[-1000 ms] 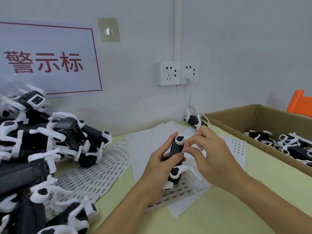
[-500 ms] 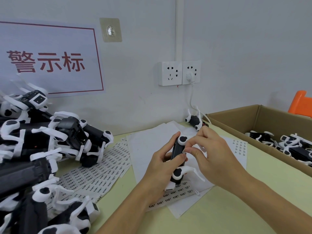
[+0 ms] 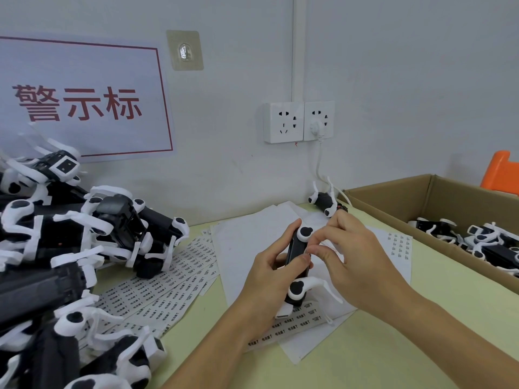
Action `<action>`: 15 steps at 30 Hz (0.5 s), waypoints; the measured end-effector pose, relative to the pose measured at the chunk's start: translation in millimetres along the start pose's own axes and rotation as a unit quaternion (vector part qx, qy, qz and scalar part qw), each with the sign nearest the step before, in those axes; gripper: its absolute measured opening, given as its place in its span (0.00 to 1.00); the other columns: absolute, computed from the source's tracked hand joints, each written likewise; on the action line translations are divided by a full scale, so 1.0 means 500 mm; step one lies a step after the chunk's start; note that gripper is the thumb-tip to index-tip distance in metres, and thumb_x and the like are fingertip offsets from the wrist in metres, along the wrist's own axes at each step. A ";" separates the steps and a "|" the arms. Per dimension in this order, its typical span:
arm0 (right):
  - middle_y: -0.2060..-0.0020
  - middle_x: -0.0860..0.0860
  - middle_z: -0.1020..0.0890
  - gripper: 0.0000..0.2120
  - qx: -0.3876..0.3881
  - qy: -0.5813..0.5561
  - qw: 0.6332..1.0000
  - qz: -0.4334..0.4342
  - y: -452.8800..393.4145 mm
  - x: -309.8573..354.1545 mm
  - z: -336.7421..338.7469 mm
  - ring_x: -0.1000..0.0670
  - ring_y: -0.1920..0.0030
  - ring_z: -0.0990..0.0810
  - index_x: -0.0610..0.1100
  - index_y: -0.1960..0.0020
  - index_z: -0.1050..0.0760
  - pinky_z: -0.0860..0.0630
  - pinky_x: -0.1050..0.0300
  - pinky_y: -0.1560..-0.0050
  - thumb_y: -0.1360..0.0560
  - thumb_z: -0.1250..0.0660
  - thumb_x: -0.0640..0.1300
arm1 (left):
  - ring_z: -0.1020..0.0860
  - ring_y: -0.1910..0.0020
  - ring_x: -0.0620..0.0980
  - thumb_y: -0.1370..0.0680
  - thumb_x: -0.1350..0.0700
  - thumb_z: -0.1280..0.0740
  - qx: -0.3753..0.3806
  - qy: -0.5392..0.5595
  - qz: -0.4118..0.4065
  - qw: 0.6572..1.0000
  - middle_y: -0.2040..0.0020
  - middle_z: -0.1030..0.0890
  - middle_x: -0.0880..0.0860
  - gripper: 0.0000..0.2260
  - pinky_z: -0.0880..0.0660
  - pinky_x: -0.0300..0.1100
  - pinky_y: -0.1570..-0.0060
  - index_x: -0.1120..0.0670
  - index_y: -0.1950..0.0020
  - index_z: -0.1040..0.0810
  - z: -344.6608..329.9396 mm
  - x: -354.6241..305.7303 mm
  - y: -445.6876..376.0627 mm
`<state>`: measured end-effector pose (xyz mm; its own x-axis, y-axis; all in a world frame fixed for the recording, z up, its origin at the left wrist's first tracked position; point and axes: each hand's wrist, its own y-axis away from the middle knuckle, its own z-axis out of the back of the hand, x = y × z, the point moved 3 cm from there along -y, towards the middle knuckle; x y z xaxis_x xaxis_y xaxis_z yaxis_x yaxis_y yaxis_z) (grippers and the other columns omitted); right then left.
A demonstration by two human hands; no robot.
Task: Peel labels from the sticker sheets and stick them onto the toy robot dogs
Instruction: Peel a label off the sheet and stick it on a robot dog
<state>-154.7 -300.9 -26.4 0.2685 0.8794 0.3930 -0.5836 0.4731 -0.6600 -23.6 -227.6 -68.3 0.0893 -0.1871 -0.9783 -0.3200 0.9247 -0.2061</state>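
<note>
My left hand [image 3: 266,279] grips a black-and-white toy robot dog [image 3: 298,265] upright over the papers at the table's middle, thumb across its black body. My right hand [image 3: 354,259] has its fingertips against the dog's side near the left thumb, index and thumb pinched together; any label between them is too small to see. Sticker sheets [image 3: 168,279] with rows of small printed labels lie fanned out to the left, and one strip [image 3: 292,324] lies under the held dog.
A heap of robot dogs [image 3: 64,254] fills the left side of the table. A cardboard box [image 3: 393,197] at the right holds more dogs. One dog [image 3: 325,200] lies by the wall under the sockets [image 3: 299,122]. White backing papers [image 3: 252,237] cover the middle.
Hands and held dog stay almost in place. My right fingertips have shifted slightly down along the dog's side toward the left thumb.
</note>
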 end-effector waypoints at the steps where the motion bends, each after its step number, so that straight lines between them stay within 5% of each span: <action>1: 0.60 0.60 0.32 0.05 -0.001 0.000 1.000 0.000 0.000 0.000 0.000 0.64 0.54 0.30 0.48 0.56 0.19 0.36 0.74 0.55 0.22 0.30 0.40 | 0.18 0.49 0.49 0.28 0.47 0.32 0.000 -0.003 -0.002 1.000 0.49 0.16 0.56 0.23 0.23 0.38 0.45 0.23 0.38 0.27 0.000 0.000 0.000; 15: 0.61 0.60 0.32 0.05 -0.009 0.008 1.000 0.007 -0.001 -0.004 0.000 0.64 0.55 0.30 0.47 0.56 0.19 0.35 0.73 0.55 0.22 0.30 0.40 | 0.18 0.45 0.51 0.33 0.41 0.31 0.001 -0.009 -0.007 1.000 0.51 0.15 0.51 0.26 0.24 0.40 0.42 0.24 0.37 0.27 -0.002 -0.002 0.002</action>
<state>-155.0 -302.6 -26.9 0.2717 0.8869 0.3736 -0.5736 0.4610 -0.6771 -24.7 -226.7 -67.5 0.1119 -0.1945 -0.9745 -0.3174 0.9223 -0.2205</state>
